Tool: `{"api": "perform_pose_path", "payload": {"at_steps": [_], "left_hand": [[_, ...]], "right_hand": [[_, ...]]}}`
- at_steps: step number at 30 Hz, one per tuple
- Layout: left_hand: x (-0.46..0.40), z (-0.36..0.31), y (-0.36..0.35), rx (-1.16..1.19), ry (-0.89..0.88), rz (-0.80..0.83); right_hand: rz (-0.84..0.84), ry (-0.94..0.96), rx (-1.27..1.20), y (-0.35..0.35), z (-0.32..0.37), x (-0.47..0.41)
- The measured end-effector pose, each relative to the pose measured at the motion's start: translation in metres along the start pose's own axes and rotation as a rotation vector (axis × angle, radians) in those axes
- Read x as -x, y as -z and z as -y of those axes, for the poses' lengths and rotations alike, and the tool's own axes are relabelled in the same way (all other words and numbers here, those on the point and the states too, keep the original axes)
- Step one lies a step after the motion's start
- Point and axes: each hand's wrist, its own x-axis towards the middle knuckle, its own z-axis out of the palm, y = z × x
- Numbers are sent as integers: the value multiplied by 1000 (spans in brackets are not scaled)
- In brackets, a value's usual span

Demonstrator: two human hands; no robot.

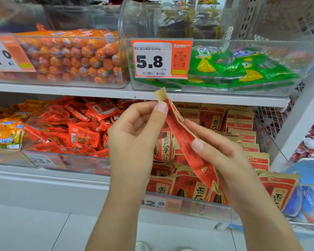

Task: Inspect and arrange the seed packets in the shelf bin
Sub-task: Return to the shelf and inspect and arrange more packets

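Your left hand [134,134] pinches the top of one seed packet [187,142] while your right hand [225,156] grips its lower half, holding it edge-on above the shelf bin [216,208]. You're mid-inspection; beyond it, several packets [246,134] in the bin look unevenly stacked, so arranging remains.

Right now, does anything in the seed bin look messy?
Yes. The packets at the front of the seed bin stand upright, but the ones behind lean and overlap unevenly. One packet is out, held in both hands.
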Motion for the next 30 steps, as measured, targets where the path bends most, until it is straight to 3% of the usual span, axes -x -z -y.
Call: {"api": "perform_pose_path", "payload": {"at_steps": [15,19,21,23,25,30], "left_hand": [[-2,2,6,30,22,13],[-1,3,2,-37,59,49],[2,4,0,-82,169,164],[6,3,-4,-75,323,349],[10,1,-7,-20,418,434],[5,3,-1,4,381,314]], "right_hand": [[-6,13,51,-7,1,0],[-95,78,20,-9,0,-1],[-180,150,38,-8,-1,-1],[-282,214,132,-6,-5,-3],[-354,270,306,-8,-9,-5],[-297,272,516,-12,-9,-6]]}}
